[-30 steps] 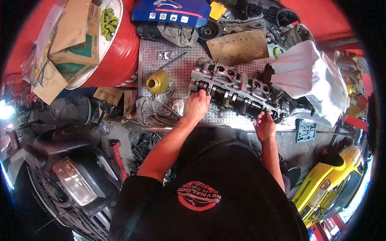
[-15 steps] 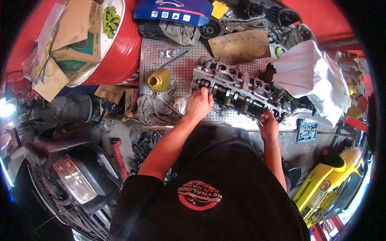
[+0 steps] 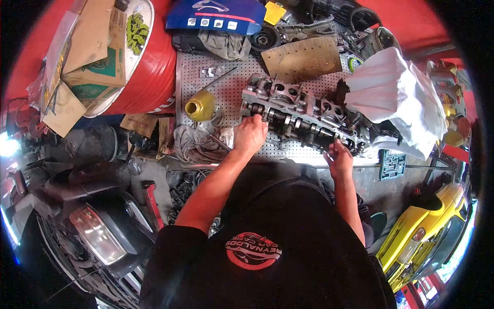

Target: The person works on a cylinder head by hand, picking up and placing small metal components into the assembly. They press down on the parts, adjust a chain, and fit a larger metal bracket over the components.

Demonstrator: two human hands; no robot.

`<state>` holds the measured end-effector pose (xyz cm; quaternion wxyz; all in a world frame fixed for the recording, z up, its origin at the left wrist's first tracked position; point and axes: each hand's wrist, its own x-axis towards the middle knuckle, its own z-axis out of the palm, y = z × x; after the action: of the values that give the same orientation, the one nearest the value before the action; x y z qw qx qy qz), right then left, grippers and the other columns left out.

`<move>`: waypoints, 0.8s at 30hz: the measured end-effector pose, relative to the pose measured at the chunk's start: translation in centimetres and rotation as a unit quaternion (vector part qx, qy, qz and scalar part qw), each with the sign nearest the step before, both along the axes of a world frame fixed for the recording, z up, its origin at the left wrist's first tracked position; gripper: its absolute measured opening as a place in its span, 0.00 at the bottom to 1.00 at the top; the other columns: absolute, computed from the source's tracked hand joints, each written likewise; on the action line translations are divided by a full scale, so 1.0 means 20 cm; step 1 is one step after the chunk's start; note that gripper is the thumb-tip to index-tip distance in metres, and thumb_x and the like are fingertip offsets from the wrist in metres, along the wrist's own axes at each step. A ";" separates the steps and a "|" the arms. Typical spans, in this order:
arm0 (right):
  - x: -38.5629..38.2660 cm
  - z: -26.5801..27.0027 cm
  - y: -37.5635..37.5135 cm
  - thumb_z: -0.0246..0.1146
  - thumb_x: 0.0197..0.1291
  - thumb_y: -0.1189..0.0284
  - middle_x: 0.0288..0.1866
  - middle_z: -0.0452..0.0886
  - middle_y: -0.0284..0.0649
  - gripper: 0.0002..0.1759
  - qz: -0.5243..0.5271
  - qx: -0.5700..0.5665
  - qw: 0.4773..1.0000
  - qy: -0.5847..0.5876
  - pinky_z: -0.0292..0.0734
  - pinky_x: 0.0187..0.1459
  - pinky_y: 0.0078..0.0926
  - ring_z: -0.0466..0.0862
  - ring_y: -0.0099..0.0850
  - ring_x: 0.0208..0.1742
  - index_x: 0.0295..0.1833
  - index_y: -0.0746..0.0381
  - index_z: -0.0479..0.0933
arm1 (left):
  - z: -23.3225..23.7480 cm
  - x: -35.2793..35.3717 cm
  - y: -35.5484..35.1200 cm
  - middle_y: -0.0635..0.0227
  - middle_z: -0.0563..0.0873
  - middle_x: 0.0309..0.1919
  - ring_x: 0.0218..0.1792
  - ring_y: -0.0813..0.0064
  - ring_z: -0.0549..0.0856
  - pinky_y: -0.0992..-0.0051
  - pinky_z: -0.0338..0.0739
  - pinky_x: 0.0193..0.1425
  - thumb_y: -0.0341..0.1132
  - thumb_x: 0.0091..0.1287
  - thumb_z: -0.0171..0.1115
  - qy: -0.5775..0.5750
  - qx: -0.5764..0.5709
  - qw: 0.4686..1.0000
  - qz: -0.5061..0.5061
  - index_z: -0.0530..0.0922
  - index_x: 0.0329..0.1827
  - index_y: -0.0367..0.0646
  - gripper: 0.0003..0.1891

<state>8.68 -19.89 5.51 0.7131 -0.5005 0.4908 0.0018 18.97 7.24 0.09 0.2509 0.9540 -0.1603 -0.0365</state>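
Observation:
A metal cylinder head (image 3: pixel 310 106) lies at a slant on the perforated bench top (image 3: pixel 208 77). A camshaft (image 3: pixel 297 124) with shiny lobes runs along its near side. My left hand (image 3: pixel 250 135) is closed at the camshaft's left end, its fingertips partly hidden against the metal. Near the right end, my right hand (image 3: pixel 340 158) has its thumb spread away from the fingers, and the fingertips are at the head's near edge. Whether those fingertips touch the camshaft is hard to see.
A yellow bottle (image 3: pixel 200 105) and grey rags (image 3: pixel 198 144) sit left of the head. Behind it lies a brown perforated sheet (image 3: pixel 302 59); crumpled white paper (image 3: pixel 393 98) covers parts at right. A red drum (image 3: pixel 154 77) stands left, and a teal tool case (image 3: pixel 392 165) is below the bench edge.
My right hand has loosened from the camshaft's right end and drawn back slightly, its thumb now apart. My left hand stays at the left end. The whole view has shifted a little.

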 end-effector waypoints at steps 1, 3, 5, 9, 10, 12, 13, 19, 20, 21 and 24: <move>0.01 0.02 0.01 0.57 0.66 0.59 0.35 0.76 0.36 0.15 0.003 -0.043 0.999 0.033 0.78 0.37 0.31 0.74 0.25 0.34 0.38 0.61 0.71 | 0.03 0.00 -0.01 0.52 0.81 0.29 0.34 0.53 0.82 0.55 0.78 0.36 0.41 0.61 0.58 0.001 0.004 1.000 0.009 0.67 0.36 0.39 0.15; 0.03 0.03 0.04 0.63 0.60 0.54 0.32 0.76 0.33 0.16 0.013 -0.112 0.990 0.086 0.75 0.39 0.32 0.73 0.25 0.31 0.34 0.56 0.71 | 0.06 -0.01 -0.01 0.53 0.81 0.29 0.34 0.53 0.82 0.57 0.78 0.35 0.40 0.60 0.58 -0.031 0.001 0.999 0.018 0.68 0.35 0.38 0.14; 0.05 0.07 0.04 0.61 0.60 0.52 0.32 0.77 0.34 0.18 -0.012 -0.021 0.995 0.096 0.75 0.38 0.31 0.73 0.26 0.30 0.35 0.56 0.71 | 0.01 -0.01 -0.01 0.52 0.81 0.30 0.34 0.52 0.82 0.56 0.77 0.34 0.42 0.60 0.58 -0.051 -0.014 0.998 0.018 0.68 0.36 0.39 0.14; -0.01 -0.04 -0.05 0.50 0.66 0.47 0.34 0.77 0.35 0.23 -0.006 0.165 0.986 -0.028 0.72 0.42 0.38 0.72 0.28 0.30 0.39 0.57 0.72 | -0.01 -0.02 0.00 0.51 0.80 0.31 0.34 0.51 0.81 0.56 0.76 0.34 0.40 0.60 0.60 -0.018 -0.011 0.999 0.023 0.69 0.35 0.39 0.14; -0.02 -0.05 -0.05 0.48 0.67 0.47 0.34 0.77 0.35 0.23 0.006 0.190 0.979 -0.073 0.71 0.42 0.37 0.71 0.28 0.30 0.39 0.56 0.72 | -0.01 -0.03 0.00 0.51 0.80 0.31 0.34 0.51 0.81 0.55 0.76 0.35 0.40 0.60 0.60 0.001 -0.010 0.999 0.033 0.69 0.34 0.39 0.14; -0.02 -0.03 -0.05 0.53 0.67 0.57 0.32 0.77 0.33 0.14 -0.005 0.147 0.987 -0.062 0.74 0.40 0.34 0.73 0.26 0.30 0.40 0.57 0.73 | 0.00 -0.04 0.01 0.51 0.80 0.33 0.36 0.52 0.81 0.55 0.76 0.35 0.40 0.59 0.62 0.020 0.001 0.999 0.034 0.69 0.37 0.38 0.15; 0.00 -0.02 -0.03 0.54 0.66 0.60 0.32 0.77 0.32 0.12 -0.007 0.086 0.996 -0.024 0.74 0.38 0.33 0.74 0.24 0.29 0.41 0.57 0.74 | 0.01 -0.04 0.02 0.51 0.80 0.34 0.36 0.52 0.80 0.55 0.76 0.36 0.41 0.59 0.63 0.029 0.008 0.999 0.036 0.70 0.38 0.38 0.16; 0.02 -0.02 -0.01 0.60 0.60 0.66 0.33 0.77 0.37 0.12 -0.022 -0.008 0.999 0.041 0.79 0.36 0.38 0.76 0.28 0.31 0.44 0.62 0.73 | 0.05 -0.03 -0.06 0.54 0.78 0.32 0.38 0.53 0.79 0.58 0.77 0.35 0.41 0.56 0.65 -0.092 -0.063 0.992 0.061 0.68 0.39 0.39 0.19; 0.02 -0.03 -0.02 0.60 0.60 0.65 0.33 0.76 0.36 0.12 -0.014 -0.010 0.999 0.046 0.78 0.35 0.38 0.75 0.28 0.31 0.45 0.61 0.73 | 0.00 -0.01 -0.06 0.54 0.77 0.32 0.37 0.53 0.79 0.58 0.78 0.35 0.39 0.56 0.65 -0.111 -0.052 0.991 0.049 0.67 0.38 0.39 0.17; 0.01 -0.04 -0.03 0.60 0.61 0.64 0.33 0.76 0.36 0.13 -0.009 -0.010 0.999 0.041 0.78 0.35 0.37 0.75 0.27 0.31 0.45 0.61 0.73 | 0.01 0.00 -0.06 0.54 0.77 0.31 0.36 0.54 0.79 0.59 0.78 0.35 0.38 0.57 0.64 -0.114 -0.053 0.991 0.054 0.67 0.37 0.39 0.16; -0.01 -0.03 -0.03 0.60 0.60 0.60 0.31 0.75 0.30 0.13 -0.003 0.001 0.999 0.051 0.75 0.40 0.38 0.73 0.24 0.30 0.45 0.56 0.73 | 0.07 0.02 -0.06 0.56 0.78 0.27 0.30 0.54 0.80 0.57 0.77 0.31 0.36 0.56 0.64 -0.100 -0.074 0.990 0.070 0.69 0.35 0.41 0.13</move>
<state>8.58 -20.43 4.97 0.6876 -0.4978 0.5280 0.0254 19.34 6.05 1.44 0.3054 0.9405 -0.1199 0.0887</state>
